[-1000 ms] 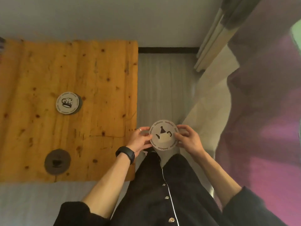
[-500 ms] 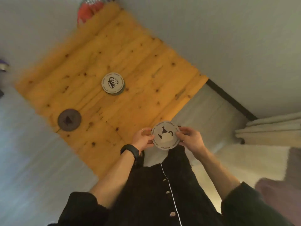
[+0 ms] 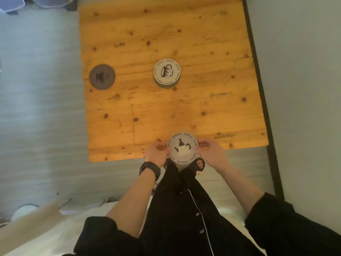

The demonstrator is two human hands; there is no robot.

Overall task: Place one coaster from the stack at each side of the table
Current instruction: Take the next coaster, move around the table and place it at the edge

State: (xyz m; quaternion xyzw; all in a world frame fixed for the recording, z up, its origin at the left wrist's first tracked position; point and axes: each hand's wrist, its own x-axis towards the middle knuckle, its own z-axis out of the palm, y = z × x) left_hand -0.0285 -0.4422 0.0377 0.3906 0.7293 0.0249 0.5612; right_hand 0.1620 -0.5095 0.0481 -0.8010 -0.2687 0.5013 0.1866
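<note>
A round white coaster with a teapot picture (image 3: 183,149) is held flat between my left hand (image 3: 157,152) and my right hand (image 3: 210,150), just above the near edge of the wooden table (image 3: 166,111). The stack of coasters (image 3: 166,73), its top one white with a mug picture, sits near the table's middle. A single dark grey coaster (image 3: 102,76) lies by the table's left edge.
A black strip (image 3: 262,93) runs along the table's right side next to the wall. Grey floor lies left of and below the table. White bedding (image 3: 55,230) fills the lower left. My black clothing hangs below my hands.
The view has swung round the table: I now face a different edge, with the grey coaster to the left. Both hands still hold the teapot coaster, now over the near edge.
</note>
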